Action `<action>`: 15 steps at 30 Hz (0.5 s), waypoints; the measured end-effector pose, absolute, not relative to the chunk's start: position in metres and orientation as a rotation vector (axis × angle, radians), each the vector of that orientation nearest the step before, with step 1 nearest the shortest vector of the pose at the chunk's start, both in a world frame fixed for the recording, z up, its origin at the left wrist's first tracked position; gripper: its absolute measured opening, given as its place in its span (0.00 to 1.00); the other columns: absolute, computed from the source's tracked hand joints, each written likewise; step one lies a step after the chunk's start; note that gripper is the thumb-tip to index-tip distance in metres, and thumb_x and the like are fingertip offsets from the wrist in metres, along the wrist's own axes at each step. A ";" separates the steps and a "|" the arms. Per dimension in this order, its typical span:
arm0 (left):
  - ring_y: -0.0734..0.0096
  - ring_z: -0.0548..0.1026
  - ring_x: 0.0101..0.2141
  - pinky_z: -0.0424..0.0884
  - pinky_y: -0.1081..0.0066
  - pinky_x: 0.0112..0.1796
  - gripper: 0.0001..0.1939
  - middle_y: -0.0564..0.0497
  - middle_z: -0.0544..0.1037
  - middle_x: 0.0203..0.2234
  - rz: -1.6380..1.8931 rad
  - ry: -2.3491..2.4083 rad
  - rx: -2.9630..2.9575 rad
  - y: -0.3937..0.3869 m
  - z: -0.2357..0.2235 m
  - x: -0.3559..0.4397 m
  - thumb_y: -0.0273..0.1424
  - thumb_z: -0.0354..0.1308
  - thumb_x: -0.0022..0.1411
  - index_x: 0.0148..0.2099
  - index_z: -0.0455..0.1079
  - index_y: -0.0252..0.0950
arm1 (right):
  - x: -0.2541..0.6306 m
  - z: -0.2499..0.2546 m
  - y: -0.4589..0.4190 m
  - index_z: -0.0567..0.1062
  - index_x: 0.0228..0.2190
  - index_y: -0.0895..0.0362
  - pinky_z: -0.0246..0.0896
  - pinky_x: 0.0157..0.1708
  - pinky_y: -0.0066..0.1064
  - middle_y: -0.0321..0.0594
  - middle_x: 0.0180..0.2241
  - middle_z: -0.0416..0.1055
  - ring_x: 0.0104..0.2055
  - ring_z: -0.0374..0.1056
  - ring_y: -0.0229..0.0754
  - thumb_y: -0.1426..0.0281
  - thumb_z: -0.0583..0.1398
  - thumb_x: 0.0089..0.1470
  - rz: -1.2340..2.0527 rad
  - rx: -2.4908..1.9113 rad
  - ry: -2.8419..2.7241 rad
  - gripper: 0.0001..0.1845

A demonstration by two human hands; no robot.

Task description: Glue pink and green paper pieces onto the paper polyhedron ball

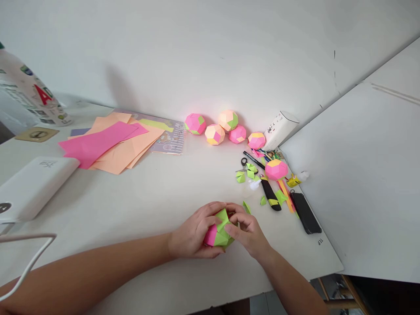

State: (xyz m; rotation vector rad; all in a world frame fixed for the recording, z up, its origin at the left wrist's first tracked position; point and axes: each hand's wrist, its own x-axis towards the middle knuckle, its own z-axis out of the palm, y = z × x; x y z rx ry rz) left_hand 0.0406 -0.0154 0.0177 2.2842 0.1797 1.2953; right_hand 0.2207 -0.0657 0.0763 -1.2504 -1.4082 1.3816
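Observation:
A partly assembled pink and green paper ball (218,230) rests low over the white table (157,197), held between both hands. My left hand (193,232) cups its left side with fingers curled round it. My right hand (247,229) pinches a green flap on its right side. A loose green folded piece (246,206) lies just beyond my right hand.
Several finished paper balls (215,133) sit by the wall, one more (276,169) near small green pieces (246,173), scissors (244,162), a black and yellow cutter (271,192) and a dark phone (306,213). Pink and orange sheets (111,142) lie at left, with a white box (33,186).

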 end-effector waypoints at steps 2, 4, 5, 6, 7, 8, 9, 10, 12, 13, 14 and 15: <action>0.50 0.64 0.54 0.68 0.49 0.49 0.28 0.34 0.60 0.53 1.299 0.194 2.299 -0.016 0.018 0.041 0.42 0.54 0.64 0.59 0.49 0.37 | 0.221 0.076 -0.066 0.73 0.21 0.54 0.52 0.56 0.45 0.44 0.47 0.69 0.61 0.54 0.52 0.59 0.66 0.49 1.366 -1.257 -1.436 0.14; 0.49 0.63 0.54 0.68 0.48 0.49 0.27 0.33 0.59 0.54 1.293 0.211 2.322 -0.017 0.018 0.040 0.42 0.54 0.64 0.59 0.50 0.36 | 0.220 0.077 -0.066 0.72 0.21 0.54 0.52 0.56 0.44 0.44 0.48 0.68 0.60 0.55 0.52 0.60 0.66 0.48 1.380 -1.262 -1.444 0.14; 0.49 0.63 0.54 0.68 0.48 0.50 0.27 0.33 0.59 0.54 1.291 0.219 2.331 -0.018 0.018 0.040 0.42 0.54 0.64 0.59 0.50 0.35 | 0.220 0.077 -0.067 0.72 0.21 0.54 0.53 0.56 0.44 0.44 0.48 0.68 0.60 0.55 0.52 0.60 0.66 0.48 1.392 -1.262 -1.441 0.13; 0.49 0.63 0.54 0.67 0.48 0.50 0.27 0.33 0.59 0.54 1.291 0.220 2.336 -0.018 0.019 0.040 0.42 0.53 0.64 0.59 0.50 0.35 | 0.220 0.077 -0.067 0.72 0.21 0.54 0.53 0.56 0.44 0.44 0.48 0.68 0.60 0.55 0.52 0.61 0.67 0.48 1.404 -1.261 -1.434 0.13; 0.49 0.63 0.55 0.67 0.47 0.50 0.27 0.33 0.59 0.55 1.290 0.214 2.336 -0.018 0.019 0.040 0.41 0.53 0.64 0.59 0.50 0.35 | 0.219 0.078 -0.067 0.72 0.21 0.54 0.53 0.56 0.44 0.44 0.49 0.68 0.60 0.55 0.52 0.61 0.67 0.48 1.415 -1.260 -1.424 0.13; 0.49 0.63 0.55 0.67 0.47 0.50 0.27 0.33 0.60 0.55 1.293 0.204 2.331 -0.018 0.020 0.041 0.41 0.53 0.64 0.59 0.50 0.36 | 0.219 0.078 -0.067 0.72 0.20 0.54 0.53 0.56 0.44 0.44 0.49 0.68 0.61 0.55 0.52 0.61 0.67 0.48 1.427 -1.258 -1.411 0.13; 0.49 0.63 0.55 0.67 0.48 0.50 0.27 0.34 0.60 0.55 1.294 0.194 2.324 -0.018 0.021 0.041 0.41 0.53 0.65 0.59 0.50 0.36 | 0.219 0.078 -0.067 0.72 0.20 0.54 0.53 0.55 0.44 0.44 0.49 0.68 0.61 0.55 0.52 0.62 0.67 0.48 1.436 -1.256 -1.395 0.13; 0.50 0.63 0.55 0.67 0.48 0.50 0.26 0.34 0.60 0.55 1.295 0.183 2.317 -0.017 0.022 0.041 0.41 0.53 0.65 0.59 0.50 0.36 | 0.219 0.078 -0.067 0.72 0.20 0.54 0.53 0.55 0.44 0.44 0.49 0.68 0.61 0.55 0.52 0.62 0.67 0.48 1.445 -1.252 -1.380 0.13; 0.50 0.64 0.54 0.67 0.49 0.50 0.26 0.34 0.60 0.55 1.290 0.180 2.315 -0.017 0.023 0.041 0.41 0.53 0.64 0.59 0.50 0.36 | 0.218 0.077 -0.067 0.72 0.20 0.54 0.54 0.54 0.43 0.43 0.49 0.68 0.60 0.56 0.53 0.62 0.67 0.48 1.458 -1.246 -1.349 0.13; 0.50 0.64 0.54 0.67 0.48 0.50 0.26 0.34 0.60 0.55 1.288 0.187 2.320 -0.017 0.023 0.041 0.41 0.54 0.64 0.58 0.51 0.36 | 0.218 0.077 -0.068 0.72 0.20 0.54 0.55 0.54 0.43 0.43 0.49 0.68 0.60 0.56 0.53 0.63 0.67 0.48 1.462 -1.242 -1.335 0.13; 0.50 0.64 0.54 0.67 0.48 0.50 0.26 0.34 0.60 0.55 1.282 0.197 2.329 -0.018 0.022 0.041 0.41 0.54 0.64 0.58 0.51 0.36 | 0.218 0.076 -0.068 0.72 0.20 0.54 0.55 0.54 0.43 0.43 0.48 0.68 0.60 0.57 0.52 0.63 0.67 0.48 1.462 -1.238 -1.324 0.13; 0.50 0.64 0.54 0.67 0.47 0.50 0.26 0.34 0.60 0.55 1.275 0.207 2.339 -0.018 0.022 0.041 0.41 0.54 0.64 0.59 0.51 0.36 | 0.217 0.075 -0.068 0.73 0.19 0.54 0.56 0.53 0.43 0.43 0.48 0.68 0.59 0.57 0.52 0.63 0.67 0.48 1.462 -1.236 -1.314 0.13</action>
